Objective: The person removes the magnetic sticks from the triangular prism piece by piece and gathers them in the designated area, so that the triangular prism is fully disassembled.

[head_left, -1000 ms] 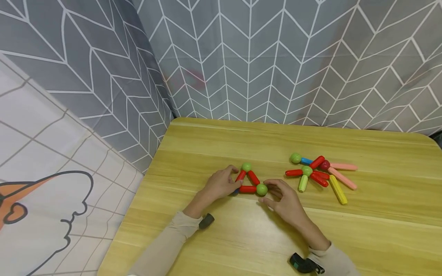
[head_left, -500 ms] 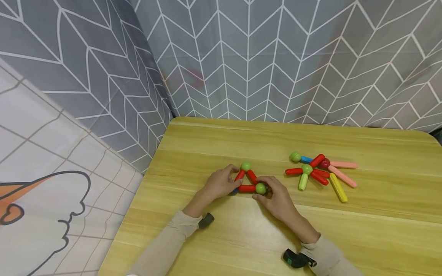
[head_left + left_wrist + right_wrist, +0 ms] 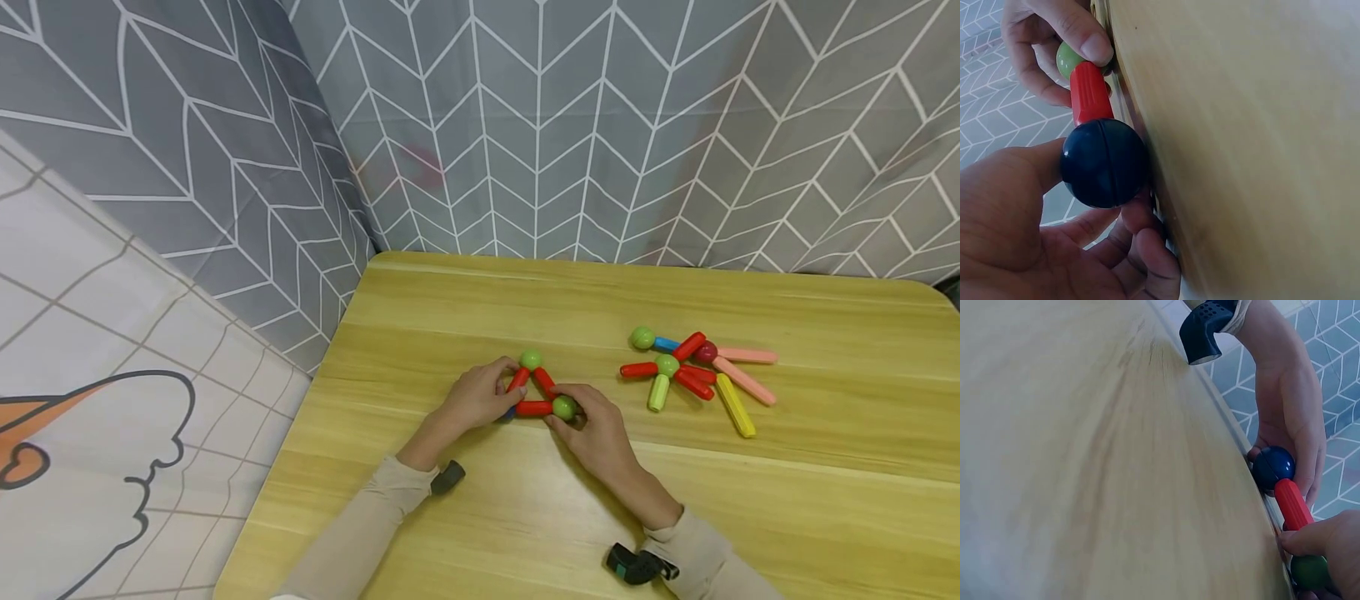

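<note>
A triangle of red rods [image 3: 534, 408] joined by balls lies on the table. My left hand [image 3: 480, 393] holds its near-left corner, a dark blue ball [image 3: 1105, 163], with the thumb on one side and fingers on the other. My right hand [image 3: 600, 429] grips the green ball [image 3: 564, 407] at the near-right corner; in the right wrist view its thumb lies beside the red rod [image 3: 1294, 505]. Another green ball [image 3: 531, 360] forms the far corner, and neither hand covers it. In the head view the blue ball is mostly hidden by my left hand.
Right of the triangle lies a cluster of red rods and a light green rod around a green ball [image 3: 667, 365]. Against it are a dark red ball [image 3: 706, 352] with pink rods [image 3: 745, 382], a blue rod, and a yellow rod [image 3: 736, 406]. Patterned curtains stand behind the table [image 3: 465, 300].
My right hand has moved left and taken hold of the near-right green ball. The triangle has shifted slightly left in the head view. My left hand keeps its hold.
</note>
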Demonstrator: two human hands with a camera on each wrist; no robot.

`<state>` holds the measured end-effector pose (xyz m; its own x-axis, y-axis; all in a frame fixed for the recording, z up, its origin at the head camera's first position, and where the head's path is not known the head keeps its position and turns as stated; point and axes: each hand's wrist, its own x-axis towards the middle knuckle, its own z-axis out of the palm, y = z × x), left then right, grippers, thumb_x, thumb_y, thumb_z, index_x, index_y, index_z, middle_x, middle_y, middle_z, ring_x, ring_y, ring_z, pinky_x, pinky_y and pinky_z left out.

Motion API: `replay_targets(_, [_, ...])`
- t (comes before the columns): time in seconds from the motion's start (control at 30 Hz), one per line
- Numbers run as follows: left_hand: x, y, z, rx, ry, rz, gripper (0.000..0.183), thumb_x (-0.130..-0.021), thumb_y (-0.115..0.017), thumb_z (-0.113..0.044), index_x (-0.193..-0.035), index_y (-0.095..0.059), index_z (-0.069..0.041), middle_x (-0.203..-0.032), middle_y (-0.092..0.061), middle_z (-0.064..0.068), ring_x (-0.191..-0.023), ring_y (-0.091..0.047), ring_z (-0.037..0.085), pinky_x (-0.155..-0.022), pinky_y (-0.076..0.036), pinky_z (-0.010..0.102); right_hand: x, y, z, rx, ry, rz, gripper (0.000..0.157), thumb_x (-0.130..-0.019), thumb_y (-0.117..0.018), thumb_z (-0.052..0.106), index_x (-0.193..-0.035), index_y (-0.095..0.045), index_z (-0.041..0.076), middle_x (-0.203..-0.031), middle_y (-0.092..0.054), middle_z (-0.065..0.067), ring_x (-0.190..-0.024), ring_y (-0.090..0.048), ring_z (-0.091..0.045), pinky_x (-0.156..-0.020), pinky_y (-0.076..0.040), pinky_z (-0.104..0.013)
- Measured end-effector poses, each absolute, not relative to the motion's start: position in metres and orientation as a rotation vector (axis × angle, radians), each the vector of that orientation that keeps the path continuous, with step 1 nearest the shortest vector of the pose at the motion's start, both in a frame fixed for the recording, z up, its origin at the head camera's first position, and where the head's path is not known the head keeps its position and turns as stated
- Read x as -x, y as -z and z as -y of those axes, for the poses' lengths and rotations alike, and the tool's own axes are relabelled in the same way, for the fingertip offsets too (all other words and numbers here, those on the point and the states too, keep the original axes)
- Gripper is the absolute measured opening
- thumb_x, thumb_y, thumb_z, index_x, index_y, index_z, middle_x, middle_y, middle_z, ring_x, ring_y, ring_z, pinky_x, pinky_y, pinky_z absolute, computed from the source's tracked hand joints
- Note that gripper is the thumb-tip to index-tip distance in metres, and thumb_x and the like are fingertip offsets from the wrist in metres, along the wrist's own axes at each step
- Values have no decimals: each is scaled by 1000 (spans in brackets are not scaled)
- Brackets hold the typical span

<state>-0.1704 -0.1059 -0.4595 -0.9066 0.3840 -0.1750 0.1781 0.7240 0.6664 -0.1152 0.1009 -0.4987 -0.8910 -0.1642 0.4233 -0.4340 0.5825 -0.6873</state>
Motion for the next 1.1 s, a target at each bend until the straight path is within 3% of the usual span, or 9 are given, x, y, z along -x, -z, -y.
replay_targets(0.2, [171,459,106,-440,-963,-2627,38,-98,-64,-30,-131,-62,-11,-68,-52,-3,-55,-43,9,-50,-33,21,116,499,-100,-481,-1186,2536,28,-77,-85,6,-104,-76,11,-101,-77,-4,-86,-61,-16,-72,-47,-26])
replay_targets(0.87, [172,457,103,-395,-961,-2623,38,-98,-64,-31,-132,-62,-14,-68,-50,-3,-54,-43,10,-48,-33,21,118,494,-110,-386,-1495,2600,28,-81,-82,7,-109,-76,11,-102,-75,-9,-79,-58,-9,-68,-50,-20])
replay_targets(1.1, [172,456,104,-372,-954,-2620,39,-97,-65,-30,-132,-62,-13,-70,-49,-3,-56,-42,10,-50,-32,21,117,492,-115,-302,-1603,2627,25,-87,-79,12,-111,-75,12,-105,-76,-9,-83,-64,-6,-71,-54,-19])
